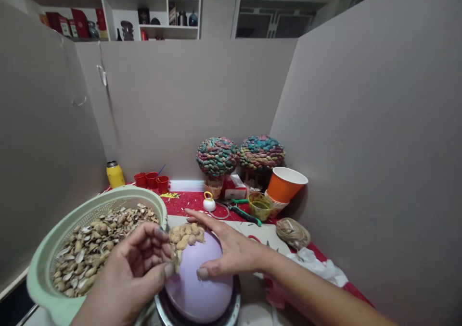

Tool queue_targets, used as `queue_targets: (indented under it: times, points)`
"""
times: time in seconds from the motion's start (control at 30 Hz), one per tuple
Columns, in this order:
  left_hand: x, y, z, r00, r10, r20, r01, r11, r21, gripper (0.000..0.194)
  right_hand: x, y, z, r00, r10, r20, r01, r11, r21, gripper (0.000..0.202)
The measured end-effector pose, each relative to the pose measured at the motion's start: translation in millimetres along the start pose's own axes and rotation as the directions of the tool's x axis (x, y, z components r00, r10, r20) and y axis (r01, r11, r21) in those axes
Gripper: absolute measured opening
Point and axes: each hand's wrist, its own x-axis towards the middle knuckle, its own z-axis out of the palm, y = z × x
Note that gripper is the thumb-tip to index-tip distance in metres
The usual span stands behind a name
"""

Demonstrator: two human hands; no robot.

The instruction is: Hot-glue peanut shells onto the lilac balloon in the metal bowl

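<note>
A lilac balloon (202, 282) sits in a metal bowl (236, 299) in front of me. Peanut shells (187, 233) cover a patch at its upper left, with a narrow strip running down the left side. My right hand (231, 246) lies over the balloon's upper right, fingers stretched out and thumb on the bare surface. At the balloon's left edge is my left hand (144, 258), fingers curled and thumb bent in, a small peanut shell (176, 262) at the thumb tip. Partly behind this hand, a green colander (39, 268) holds many loose peanut shells (97, 234).
Two coloured shell-covered trees (218, 156) stand at the back. Near them are an orange paper bucket (285, 185), a yellowish bowl (260, 206), green-handled pliers (245, 215) and twine (293, 233). Red cups (152, 179) and a yellow bottle (115, 174) stand back left. Grey partitions (187, 90) enclose the table.
</note>
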Motion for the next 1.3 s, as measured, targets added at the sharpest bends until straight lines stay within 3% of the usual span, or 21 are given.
queue_targets:
  times: [0.1,0.17,0.3,0.4,0.63,1.03,1.3]
  points:
    - [-2,-3,2.7,0.994,0.098,0.037,-0.104,0.966,0.239,0.018,-3,1,6,0.999,0.030,-0.035,-0.030,1.000,-0.003,0.114]
    - [-4,-5,4.7,0.972,0.216,0.090,-0.233,0.864,0.447,0.015,-2,3,7,0.998,0.034,-0.045,-0.034,0.999,0.018,0.114]
    - [-3,-9,10.8,0.846,0.479,0.233,-0.495,0.547,0.675,0.019,-1,6,7,0.999,0.008,-0.048,-0.005,0.998,0.056,0.112]
    - [1,-8,15.8,0.776,0.550,0.310,-0.575,0.412,0.707,0.019,-2,5,7,0.999,0.005,-0.054,-0.003,0.999,0.036,0.111]
    - [7,-10,18.3,0.803,0.447,0.395,-0.563,0.348,0.750,0.015,-7,-3,8,0.998,0.007,-0.055,-0.008,1.000,-0.017,0.111]
    - [8,-14,20.3,0.775,0.420,0.472,-0.594,0.231,0.770,0.021,-11,-5,8,0.999,0.009,-0.051,-0.012,0.998,-0.056,0.112]
    - [8,-13,22.8,0.730,0.460,0.505,-0.628,0.160,0.762,0.021,-12,-1,9,0.998,-0.010,-0.064,0.006,0.998,-0.061,0.111]
